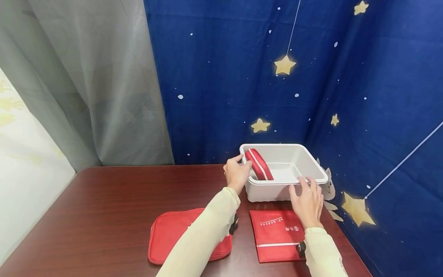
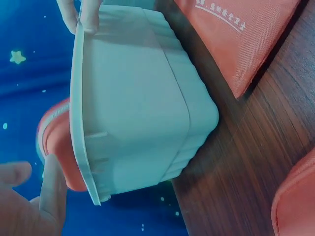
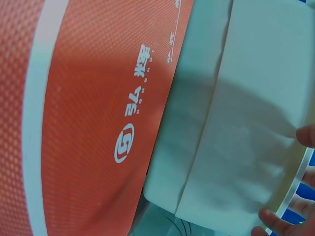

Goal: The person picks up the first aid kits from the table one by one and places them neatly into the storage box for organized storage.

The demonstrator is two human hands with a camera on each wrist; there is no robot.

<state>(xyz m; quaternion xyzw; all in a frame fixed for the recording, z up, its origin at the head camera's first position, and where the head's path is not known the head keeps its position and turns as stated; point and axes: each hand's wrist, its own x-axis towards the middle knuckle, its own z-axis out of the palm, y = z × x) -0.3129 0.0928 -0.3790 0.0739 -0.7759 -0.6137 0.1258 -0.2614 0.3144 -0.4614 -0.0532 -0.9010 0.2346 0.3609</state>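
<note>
Padded red fabric pouch with a white zip (image 1: 263, 162): stands inside a white rectangular plastic bin (image 1: 270, 193), at its left end, on a dark red-brown wood-grain table (image 1: 114, 207). Left hand (image 1: 237, 174) at the left rim, thumb and forefinger apart, right beside the pouch; whether a fingertip touches it, cannot tell. Right hand (image 1: 308, 202) grips the bin's front rim near the right corner, fingers over the edge, thumb outside.

Risks, as I judge them: the pouch leans, upper edge above the rim (left wrist view shows it best), so a knock from the left fingers could topple it across the bin floor. A one-sided pull by the right hand could skew the bin, perhaps onto the flat red fabric pouch (image 1: 277, 232) lying just in front. The cream left sleeve (image 1: 207, 227) crosses over the rounded red fabric case (image 1: 174, 231) and might drag it.

Orientation: the padded pouch's long axis runs from back left to front right, zip upward, near end toward the bin's front wall. The bin's own length lies left to right.
</note>
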